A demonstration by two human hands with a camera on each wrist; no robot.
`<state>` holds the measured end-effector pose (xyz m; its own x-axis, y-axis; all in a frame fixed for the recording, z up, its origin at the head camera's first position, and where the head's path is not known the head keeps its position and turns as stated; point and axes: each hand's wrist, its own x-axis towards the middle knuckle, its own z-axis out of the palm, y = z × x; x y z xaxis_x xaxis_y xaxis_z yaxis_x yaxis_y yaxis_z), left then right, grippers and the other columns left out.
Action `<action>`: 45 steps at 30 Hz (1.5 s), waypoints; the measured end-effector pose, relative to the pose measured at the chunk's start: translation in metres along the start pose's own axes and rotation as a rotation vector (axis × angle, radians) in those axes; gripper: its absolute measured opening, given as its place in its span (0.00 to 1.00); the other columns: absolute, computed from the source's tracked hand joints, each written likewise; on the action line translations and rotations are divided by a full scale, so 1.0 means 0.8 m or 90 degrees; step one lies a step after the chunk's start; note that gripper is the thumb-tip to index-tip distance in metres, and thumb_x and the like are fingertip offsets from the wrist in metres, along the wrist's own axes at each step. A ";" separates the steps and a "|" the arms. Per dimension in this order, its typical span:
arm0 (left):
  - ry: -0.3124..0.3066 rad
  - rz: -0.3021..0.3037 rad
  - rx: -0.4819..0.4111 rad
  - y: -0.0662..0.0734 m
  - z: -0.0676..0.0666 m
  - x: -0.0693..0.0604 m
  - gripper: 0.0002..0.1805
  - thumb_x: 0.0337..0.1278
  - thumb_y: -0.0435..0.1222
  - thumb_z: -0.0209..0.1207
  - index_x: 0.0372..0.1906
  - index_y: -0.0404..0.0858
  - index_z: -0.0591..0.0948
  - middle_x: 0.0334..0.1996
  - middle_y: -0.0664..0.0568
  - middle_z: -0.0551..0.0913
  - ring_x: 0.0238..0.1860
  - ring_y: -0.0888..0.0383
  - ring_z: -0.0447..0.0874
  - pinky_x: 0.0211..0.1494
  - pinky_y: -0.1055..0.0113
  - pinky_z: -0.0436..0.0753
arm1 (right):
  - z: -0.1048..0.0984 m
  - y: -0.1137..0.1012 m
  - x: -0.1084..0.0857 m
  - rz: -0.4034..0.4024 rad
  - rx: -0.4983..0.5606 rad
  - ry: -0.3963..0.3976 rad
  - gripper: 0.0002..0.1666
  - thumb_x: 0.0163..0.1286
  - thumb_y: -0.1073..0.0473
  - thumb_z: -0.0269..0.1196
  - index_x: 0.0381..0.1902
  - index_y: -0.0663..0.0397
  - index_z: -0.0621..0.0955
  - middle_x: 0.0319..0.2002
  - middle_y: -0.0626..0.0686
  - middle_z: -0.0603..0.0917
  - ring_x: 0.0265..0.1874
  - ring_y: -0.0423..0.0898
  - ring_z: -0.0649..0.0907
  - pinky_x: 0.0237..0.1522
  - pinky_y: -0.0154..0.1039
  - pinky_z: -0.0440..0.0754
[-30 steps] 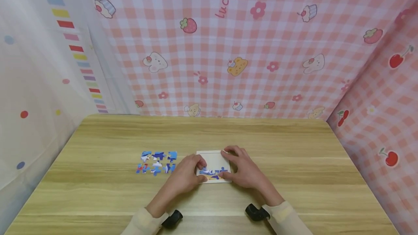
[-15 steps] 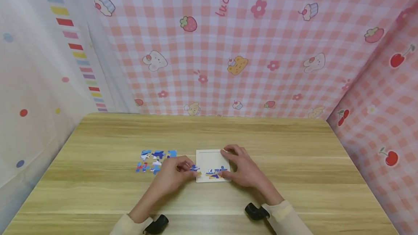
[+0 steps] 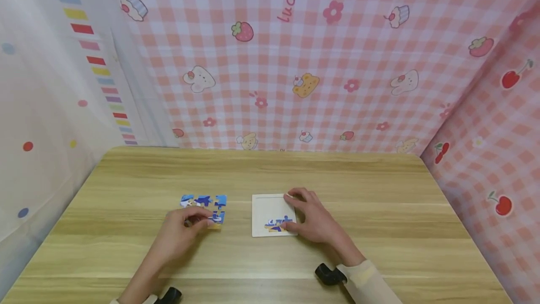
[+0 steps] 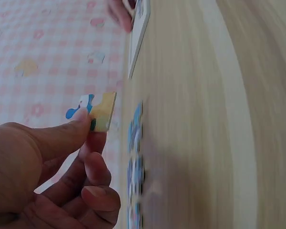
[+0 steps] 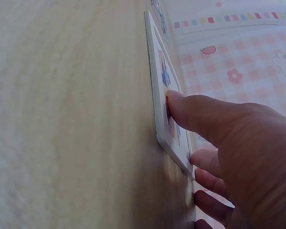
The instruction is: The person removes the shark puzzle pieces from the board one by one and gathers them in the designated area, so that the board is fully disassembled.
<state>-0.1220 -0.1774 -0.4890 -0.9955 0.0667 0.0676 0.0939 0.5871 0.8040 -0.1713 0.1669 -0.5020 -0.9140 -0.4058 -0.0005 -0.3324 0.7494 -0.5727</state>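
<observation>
My left hand (image 3: pixel 179 231) pinches a jigsaw piece (image 4: pixel 104 107) between thumb and fingers, raised above the table. The piece is yellow with blue and white parts and a straight edge. Beneath and beyond that hand lie loose blue jigsaw pieces (image 3: pixel 204 200), some hidden behind the fingers. To the right sits a square white puzzle tray (image 3: pixel 260 208) with a few joined pieces (image 3: pixel 276 224) in its lower right part. My right hand (image 3: pixel 314 219) grips the tray's right side. Its thumb (image 5: pixel 186 112) presses on the joined pieces, and the fingers reach along the outer edge.
The wood-grain table (image 3: pixel 358 182) stretches around the tray and pieces. A pink checked cloth (image 3: pixel 278 60) hangs behind its far edge, with more cloth at both sides. A black wrist device (image 3: pixel 331 274) is on the right wrist.
My left hand lifted the yellow-and-blue piece out of the tray's lower left and carried it left, over the loose pieces. The right hand stays on the tray.
</observation>
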 end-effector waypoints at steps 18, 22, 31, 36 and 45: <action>-0.016 -0.097 -0.001 -0.048 -0.066 -0.029 0.09 0.62 0.38 0.69 0.43 0.39 0.87 0.37 0.51 0.89 0.32 0.67 0.82 0.37 0.72 0.81 | 0.001 0.000 0.000 0.006 -0.002 0.002 0.43 0.63 0.46 0.75 0.73 0.50 0.74 0.73 0.49 0.69 0.72 0.52 0.66 0.72 0.56 0.69; -0.016 -0.100 0.038 -0.052 -0.071 -0.031 0.07 0.61 0.35 0.69 0.41 0.38 0.88 0.35 0.51 0.90 0.30 0.68 0.81 0.35 0.72 0.80 | 0.001 0.000 0.000 0.004 -0.003 0.002 0.43 0.63 0.46 0.75 0.73 0.50 0.74 0.73 0.50 0.70 0.72 0.52 0.66 0.72 0.56 0.69; -0.003 -0.085 0.107 -0.054 -0.068 -0.034 0.06 0.60 0.35 0.70 0.41 0.38 0.89 0.28 0.54 0.85 0.26 0.69 0.73 0.30 0.72 0.74 | 0.001 0.001 0.000 -0.001 -0.003 0.005 0.43 0.63 0.46 0.75 0.73 0.51 0.74 0.73 0.50 0.70 0.72 0.53 0.66 0.72 0.55 0.69; 0.004 -0.084 0.114 -0.055 -0.066 -0.034 0.06 0.59 0.35 0.70 0.40 0.39 0.90 0.29 0.53 0.86 0.26 0.68 0.72 0.30 0.72 0.74 | 0.001 0.000 0.000 0.005 -0.005 0.004 0.43 0.63 0.46 0.75 0.73 0.50 0.74 0.73 0.49 0.70 0.72 0.52 0.67 0.72 0.55 0.69; -0.006 -0.102 0.117 -0.053 -0.067 -0.034 0.07 0.60 0.36 0.69 0.42 0.39 0.89 0.30 0.54 0.86 0.26 0.66 0.73 0.29 0.71 0.74 | 0.002 -0.001 0.000 0.021 -0.006 0.003 0.44 0.62 0.46 0.75 0.73 0.49 0.74 0.73 0.49 0.69 0.72 0.51 0.66 0.72 0.55 0.70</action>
<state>-0.0996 -0.2471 -0.4933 -0.9977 -0.0327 -0.0587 -0.0640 0.7272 0.6835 -0.1706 0.1652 -0.5027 -0.9254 -0.3787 -0.0154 -0.3045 0.7671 -0.5647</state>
